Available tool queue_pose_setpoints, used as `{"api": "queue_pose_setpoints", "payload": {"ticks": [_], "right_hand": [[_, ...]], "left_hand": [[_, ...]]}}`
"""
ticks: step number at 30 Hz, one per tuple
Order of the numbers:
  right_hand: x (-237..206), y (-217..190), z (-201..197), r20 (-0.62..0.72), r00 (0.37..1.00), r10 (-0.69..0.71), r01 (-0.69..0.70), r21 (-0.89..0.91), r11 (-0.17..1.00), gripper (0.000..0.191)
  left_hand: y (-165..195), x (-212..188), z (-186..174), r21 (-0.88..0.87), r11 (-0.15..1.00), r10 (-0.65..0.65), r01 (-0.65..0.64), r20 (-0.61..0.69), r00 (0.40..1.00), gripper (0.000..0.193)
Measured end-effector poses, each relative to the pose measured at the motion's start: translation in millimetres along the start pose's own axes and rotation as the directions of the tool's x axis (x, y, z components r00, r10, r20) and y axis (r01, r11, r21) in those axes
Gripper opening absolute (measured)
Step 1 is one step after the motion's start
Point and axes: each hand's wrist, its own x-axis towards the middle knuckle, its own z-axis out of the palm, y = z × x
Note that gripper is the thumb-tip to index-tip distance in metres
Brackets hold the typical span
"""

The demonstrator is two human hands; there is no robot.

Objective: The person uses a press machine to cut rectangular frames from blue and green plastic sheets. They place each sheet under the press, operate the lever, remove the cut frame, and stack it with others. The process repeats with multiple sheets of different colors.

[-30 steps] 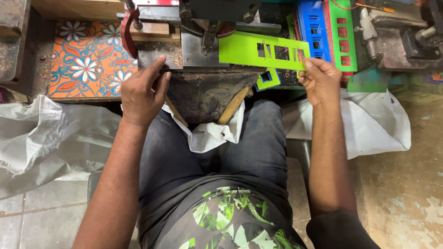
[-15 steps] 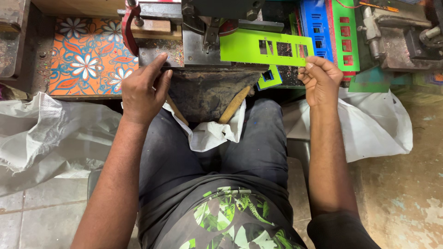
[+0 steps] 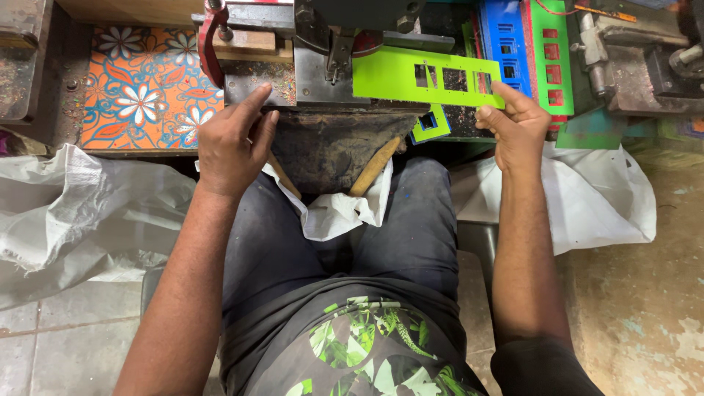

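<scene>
Green flat plastic strip (image 3: 411, 77) (rectangular cutouts) pinched by right hand (image 3: 517, 128).

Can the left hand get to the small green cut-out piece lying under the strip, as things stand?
Probably yes. The left hand rests on the press's front edge, and the small green piece lies uncovered below the green strip; only the press base stands between them.

plate (image 3: 400, 77) in my fingers (image 3: 506, 95): lime green | offcut (image 3: 430, 125) below it: same green | stacked plates: blue (image 3: 504, 40), green (image 3: 548, 51) | tile (image 3: 150, 92): orange with white flowers, blue leaves | lever (image 3: 209, 48): red | sacks (image 3: 81, 213): white | my trousers (image 3: 411, 227): dark grey | my shirt (image 3: 359, 352): black, green leaf print
</scene>
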Motion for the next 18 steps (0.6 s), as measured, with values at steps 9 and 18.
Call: {"api": "queue_pose_setpoints", "payload": {"ticks": [9,18], "right_hand": [[-2,-7,8,-0.006,0.998,-0.062,0.062,0.026,0.998,0.060],[-3,-8,20,0.020,0.996,-0.087,0.087,-0.005,0.996,0.057]], "left_hand": [[14,0,2,-0.041,0.999,0.027,-0.026,0.034,0.999,0.038],[31,0,12,-0.107,0.994,0.003,0.012,0.142,0.990,0.051]]}}
